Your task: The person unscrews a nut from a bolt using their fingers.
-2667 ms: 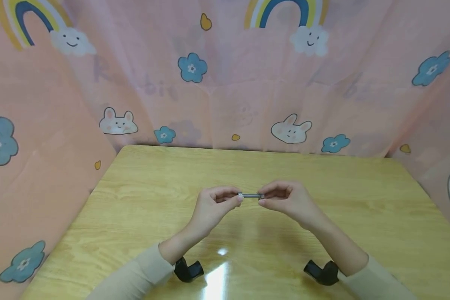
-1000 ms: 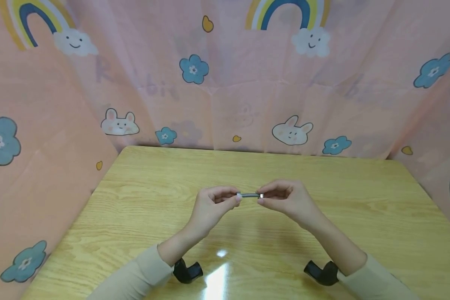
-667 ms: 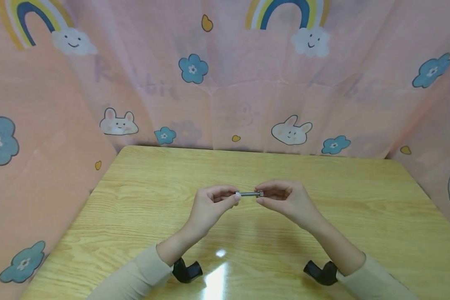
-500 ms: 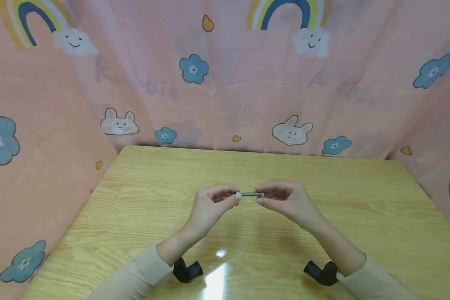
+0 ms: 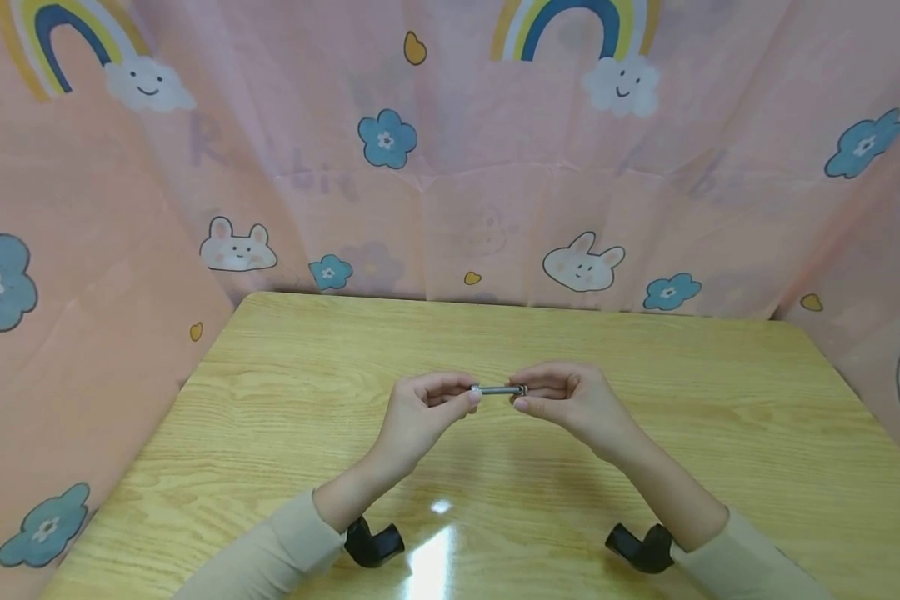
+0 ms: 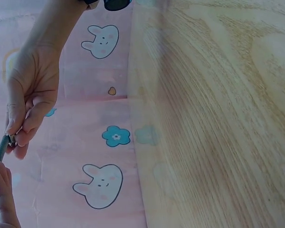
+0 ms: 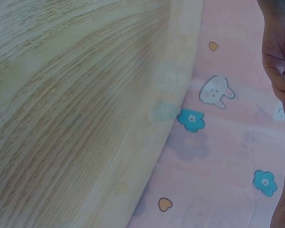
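Note:
A metal bolt [image 5: 498, 390] is held level above the table, between both hands. My left hand [image 5: 420, 417] pinches its left end, the head mostly covered by thumb and fingers. At the right end sits a small nut [image 5: 523, 390], which my right hand [image 5: 577, 408] holds between thumb and fingertips. In the left wrist view the threaded shank of the bolt [image 6: 0, 149] shows, with the nut [image 6: 12, 140] at the right hand's fingertips [image 6: 22, 137]. The right wrist view catches only parts of both hands at its right edge; the bolt is out of sight there.
The wood-grain table [image 5: 330, 350] lies below the hands. A pink printed curtain [image 5: 465, 208] hangs behind it and along its sides. Black wrist-worn pieces [image 5: 375, 543] stick out under both forearms.
The nut shows different faces from frame to frame, so it has turned under the right fingertips. Both hands have shifted slightly left and otherwise stay in place.

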{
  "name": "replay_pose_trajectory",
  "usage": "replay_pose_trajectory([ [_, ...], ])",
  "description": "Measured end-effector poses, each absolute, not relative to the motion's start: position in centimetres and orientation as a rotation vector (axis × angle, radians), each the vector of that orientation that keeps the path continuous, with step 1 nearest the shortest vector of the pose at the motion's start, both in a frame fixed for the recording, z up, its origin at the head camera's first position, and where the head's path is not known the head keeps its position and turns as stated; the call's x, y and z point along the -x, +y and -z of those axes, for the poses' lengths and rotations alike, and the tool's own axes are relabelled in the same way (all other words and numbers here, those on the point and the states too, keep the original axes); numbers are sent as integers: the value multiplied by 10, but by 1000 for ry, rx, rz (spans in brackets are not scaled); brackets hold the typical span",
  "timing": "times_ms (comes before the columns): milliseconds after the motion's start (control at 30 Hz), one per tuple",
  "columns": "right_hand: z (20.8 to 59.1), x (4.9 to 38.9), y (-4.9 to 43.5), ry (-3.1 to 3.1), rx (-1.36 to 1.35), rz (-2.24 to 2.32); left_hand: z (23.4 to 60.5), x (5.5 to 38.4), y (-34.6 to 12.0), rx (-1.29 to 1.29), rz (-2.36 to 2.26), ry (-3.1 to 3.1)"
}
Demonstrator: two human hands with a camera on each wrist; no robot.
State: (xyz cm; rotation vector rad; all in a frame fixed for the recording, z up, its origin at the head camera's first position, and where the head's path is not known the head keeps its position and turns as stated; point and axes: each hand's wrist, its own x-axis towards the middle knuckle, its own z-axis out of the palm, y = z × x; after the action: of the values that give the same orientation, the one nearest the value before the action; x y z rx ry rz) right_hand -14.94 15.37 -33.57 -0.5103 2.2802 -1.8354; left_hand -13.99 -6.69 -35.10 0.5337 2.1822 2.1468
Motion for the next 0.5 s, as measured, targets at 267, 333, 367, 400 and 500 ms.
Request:
replay_pose_trajectory([
  [267,338,156,160,2257,480,1828,350,143,-68,-544,-2136,2190],
  [333,337,157,161,2235,490,1836,350,144,-69,-551,-2130,2195],
  [367,337,157,162,2225,495,1840,351,144,-69,-551,-2129,2192],
  [400,337,157,162,2216,500,1843,351,144,-70,-552,-2126,2193],
  [500,338,156,162,2210,517,1842,353,144,-71,-544,-2116,2199],
])
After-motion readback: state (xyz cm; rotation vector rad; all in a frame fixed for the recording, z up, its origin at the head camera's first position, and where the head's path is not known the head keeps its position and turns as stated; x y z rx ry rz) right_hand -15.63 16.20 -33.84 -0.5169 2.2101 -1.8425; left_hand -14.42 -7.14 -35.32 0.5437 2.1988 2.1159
